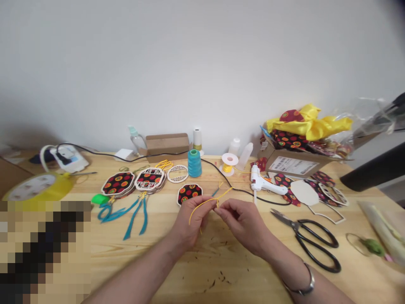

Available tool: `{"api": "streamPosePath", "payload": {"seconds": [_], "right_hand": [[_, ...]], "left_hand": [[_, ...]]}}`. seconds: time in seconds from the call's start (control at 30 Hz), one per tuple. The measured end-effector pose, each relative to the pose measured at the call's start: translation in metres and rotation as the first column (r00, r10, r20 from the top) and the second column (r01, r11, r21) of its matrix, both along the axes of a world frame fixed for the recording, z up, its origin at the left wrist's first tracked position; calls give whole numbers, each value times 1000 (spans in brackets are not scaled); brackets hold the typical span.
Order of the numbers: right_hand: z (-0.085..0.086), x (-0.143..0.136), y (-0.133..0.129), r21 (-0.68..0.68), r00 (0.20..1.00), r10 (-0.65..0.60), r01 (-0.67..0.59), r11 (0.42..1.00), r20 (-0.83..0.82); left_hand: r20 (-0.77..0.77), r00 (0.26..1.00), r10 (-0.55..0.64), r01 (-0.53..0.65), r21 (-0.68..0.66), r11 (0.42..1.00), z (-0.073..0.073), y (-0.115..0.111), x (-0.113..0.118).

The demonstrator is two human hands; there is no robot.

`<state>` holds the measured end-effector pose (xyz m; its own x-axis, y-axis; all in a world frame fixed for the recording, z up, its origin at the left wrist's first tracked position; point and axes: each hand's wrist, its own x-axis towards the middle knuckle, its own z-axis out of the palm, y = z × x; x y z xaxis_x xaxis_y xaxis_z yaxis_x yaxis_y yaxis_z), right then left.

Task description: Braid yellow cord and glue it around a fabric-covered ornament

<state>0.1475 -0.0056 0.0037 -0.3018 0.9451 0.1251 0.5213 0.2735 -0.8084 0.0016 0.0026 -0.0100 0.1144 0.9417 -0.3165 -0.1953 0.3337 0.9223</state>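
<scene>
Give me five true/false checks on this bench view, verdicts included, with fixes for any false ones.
1. The left hand and right hand both hold yellow cord. True.
2. The white glue gun is in the right hand. False: it is on the wooden table, beyond that hand.
3. The teal thread cone stands upright. True.
4. The silver-coloured bracelet is on the left wrist. False: it is on the right.
5. The black-handled scissors lie right of the right hand. True.
</scene>
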Motion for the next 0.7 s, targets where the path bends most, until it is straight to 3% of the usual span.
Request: {"api": "streamPosePath", "payload": {"seconds": [0.23,0.37,0.43,0.53,0.7], "right_hand": [[2,3,5,-157,994,-14,-2,988,-105],[2,3,10,-433,917,-81,-106,895,-390],[2,1,11,-505,873,-107,-172,846,-477],[2,0,11,-540,862,-125,-190,820,-492],[-1,0,12,-509,921,-157,-51,859,-357]], "left_hand": [[-200,979,45,-8,178,984,4,0,-2],[-229,973,29,35,272,962,2,-2,-3],[-241,970,13,67,319,945,-1,-4,-3],[-319,948,-1,139,410,901,-3,-8,-3],[-531,839,116,243,557,794,-3,-9,-2]]}}
